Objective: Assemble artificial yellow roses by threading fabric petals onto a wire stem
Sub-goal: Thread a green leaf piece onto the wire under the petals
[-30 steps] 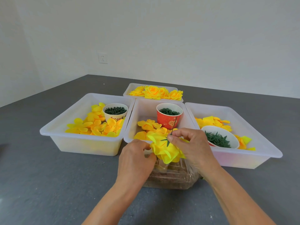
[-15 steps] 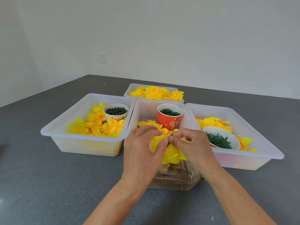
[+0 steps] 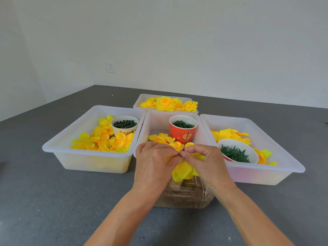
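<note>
A white wall socket (image 3: 111,67) sits low on the pale wall (image 3: 177,41). A clear plastic bag (image 3: 186,196) of brown material lies on the grey worktop (image 3: 53,201).

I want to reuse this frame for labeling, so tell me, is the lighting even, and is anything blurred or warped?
Head view: soft, even light, faint shadows under the left tray; no harsh glare; wide-angle lens bends the table edges; hands sharp, wire stem thin but visible against the red cup.

Translucent smooth plastic bins (image 3: 92,158); matt yellow fabric petals (image 3: 182,172); thin dark wire stem (image 3: 186,139); glossy red paper cup (image 3: 182,134); matt grey surface (image 3: 53,201)
</note>
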Demonstrator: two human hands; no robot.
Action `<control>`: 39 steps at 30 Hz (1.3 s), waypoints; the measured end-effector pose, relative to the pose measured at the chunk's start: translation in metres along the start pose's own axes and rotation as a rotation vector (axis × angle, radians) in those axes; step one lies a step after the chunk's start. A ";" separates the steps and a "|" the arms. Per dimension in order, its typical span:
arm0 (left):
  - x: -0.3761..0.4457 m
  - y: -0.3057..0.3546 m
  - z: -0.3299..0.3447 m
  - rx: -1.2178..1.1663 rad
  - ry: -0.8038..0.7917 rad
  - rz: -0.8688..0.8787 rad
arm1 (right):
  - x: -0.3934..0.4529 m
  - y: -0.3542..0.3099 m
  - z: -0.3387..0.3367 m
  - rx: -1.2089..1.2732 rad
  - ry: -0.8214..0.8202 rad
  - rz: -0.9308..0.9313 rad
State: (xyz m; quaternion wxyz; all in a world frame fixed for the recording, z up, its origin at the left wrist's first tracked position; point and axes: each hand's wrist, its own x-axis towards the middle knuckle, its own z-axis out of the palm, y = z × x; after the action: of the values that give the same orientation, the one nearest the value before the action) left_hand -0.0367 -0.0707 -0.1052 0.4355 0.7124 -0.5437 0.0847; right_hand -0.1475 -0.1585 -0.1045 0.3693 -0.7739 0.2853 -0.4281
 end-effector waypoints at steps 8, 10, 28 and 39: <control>-0.018 -0.011 -0.005 -0.183 0.158 -0.281 | 0.003 -0.009 -0.002 0.071 -0.033 0.056; -0.019 -0.012 -0.002 -0.182 0.109 -0.300 | 0.004 -0.011 -0.001 0.069 -0.023 0.064; -0.004 -0.009 0.014 -0.650 -0.111 -0.478 | 0.021 -0.026 -0.011 0.128 0.028 0.062; -0.001 -0.016 0.019 -0.792 -0.159 -0.364 | 0.019 -0.028 -0.016 0.100 -0.019 0.050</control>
State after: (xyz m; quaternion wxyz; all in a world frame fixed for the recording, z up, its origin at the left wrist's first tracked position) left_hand -0.0301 -0.0825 -0.1257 0.6397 0.5789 -0.4316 -0.2634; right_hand -0.1494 -0.1624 -0.0673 0.4206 -0.7512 0.2793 -0.4251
